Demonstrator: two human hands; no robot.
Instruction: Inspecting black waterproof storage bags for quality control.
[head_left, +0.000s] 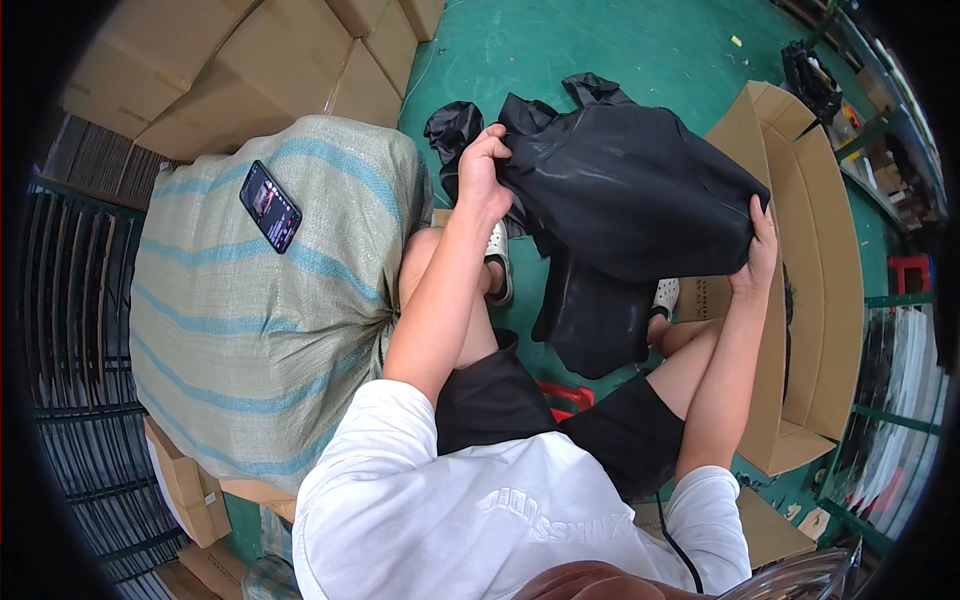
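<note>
A large black, smooth, slightly shiny cover of fabric or soft leather (620, 190) hangs stretched between my two hands, above my knees and the floor. I cannot make out its exact kind. At its left edge my left hand (482, 178) is closed, pinching the material. My right hand (757, 248) grips the lower right corner, its thumb on top. A lower flap (595, 320) of black material droops between my legs. Behind my left hand, more crumpled black material (455, 130) shows; I cannot tell whether it belongs to the same piece.
On my left stands a big striped woven sack (240, 350) with a phone (270, 207) lying on it. Cardboard boxes (280, 60) are stacked behind it. An open cardboard box (825, 290) is close by my right forearm. Racks (85, 400) line the left side; the floor (620, 40) is green.
</note>
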